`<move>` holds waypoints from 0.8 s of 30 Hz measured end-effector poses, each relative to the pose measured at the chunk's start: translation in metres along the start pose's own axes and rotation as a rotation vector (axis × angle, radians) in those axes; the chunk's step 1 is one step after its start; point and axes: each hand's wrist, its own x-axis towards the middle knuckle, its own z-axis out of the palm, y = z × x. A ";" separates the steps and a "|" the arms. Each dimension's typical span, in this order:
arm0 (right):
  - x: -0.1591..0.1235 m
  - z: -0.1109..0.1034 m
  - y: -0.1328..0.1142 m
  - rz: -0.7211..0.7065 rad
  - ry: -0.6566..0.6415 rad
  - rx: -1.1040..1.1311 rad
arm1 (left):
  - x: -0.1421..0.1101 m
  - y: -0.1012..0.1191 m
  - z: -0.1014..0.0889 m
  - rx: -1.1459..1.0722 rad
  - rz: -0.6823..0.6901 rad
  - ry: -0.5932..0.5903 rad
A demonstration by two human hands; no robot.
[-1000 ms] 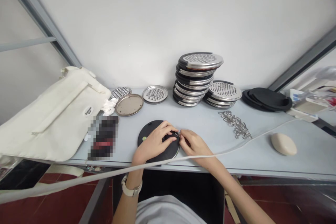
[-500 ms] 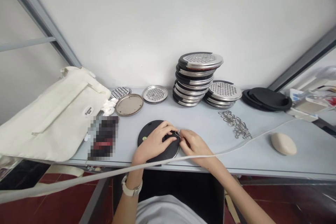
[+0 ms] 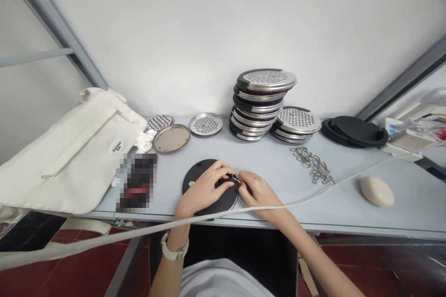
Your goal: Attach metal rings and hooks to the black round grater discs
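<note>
A round black cover point(image 3: 190, 190) with a small green sticker lies at the table's front edge. My left hand point(image 3: 209, 188) lies across it, its fingers and thumb bent around the dark part near its right side. At the cover's right edge, my right hand point(image 3: 257, 190) pinches a thin bent wire clip point(image 3: 236, 177). The clip's free end points toward my left fingertips, and the pinched end is hidden. To the right, a loose pile of similar wire clips point(image 3: 311, 164) rests on the table.
Behind stand a tall stack of round graters point(image 3: 258, 116), a shorter stack point(image 3: 296, 123) and black covers point(image 3: 355, 131). Left are a loose grater point(image 3: 206, 125), a metal disc point(image 3: 172, 139) and a white bag point(image 3: 76, 158). A pale cable point(image 3: 313, 198) crosses before my wrists, near a beige rounded object point(image 3: 376, 190).
The wire clip has shifted slightly in angle between my fingertips. Both hands and the cover stay in nearly the same place.
</note>
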 end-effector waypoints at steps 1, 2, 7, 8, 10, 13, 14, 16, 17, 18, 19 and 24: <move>0.000 0.000 0.000 0.001 -0.001 0.000 | 0.000 0.000 0.000 -0.002 0.001 0.000; 0.000 0.000 0.000 0.003 0.000 -0.002 | 0.000 0.000 0.000 -0.004 0.001 0.000; -0.001 0.001 -0.002 0.021 0.026 -0.035 | 0.000 0.001 0.000 -0.006 -0.004 0.002; -0.001 0.001 -0.002 0.021 0.031 -0.040 | 0.000 0.001 0.000 -0.005 -0.004 0.003; -0.001 0.002 -0.003 0.016 0.035 -0.045 | 0.000 0.001 0.000 -0.007 0.001 0.005; -0.001 0.002 -0.003 0.009 0.036 -0.047 | 0.000 0.000 0.000 -0.010 0.002 0.006; -0.001 0.002 -0.003 0.009 0.036 -0.047 | 0.000 0.000 0.000 -0.009 0.002 0.006; -0.001 0.002 -0.002 0.013 0.034 -0.044 | 0.000 0.000 0.000 -0.006 0.002 0.003; -0.001 0.002 -0.002 0.019 0.033 -0.038 | 0.000 0.000 0.000 -0.004 0.003 0.003; -0.002 0.001 -0.002 0.026 0.032 -0.027 | 0.000 0.000 0.000 -0.002 0.003 0.003; -0.002 0.001 -0.002 0.035 0.029 -0.013 | 0.000 0.001 0.000 0.000 0.002 0.003; -0.003 0.000 -0.003 0.078 0.020 0.059 | 0.001 0.002 0.000 0.006 0.002 0.001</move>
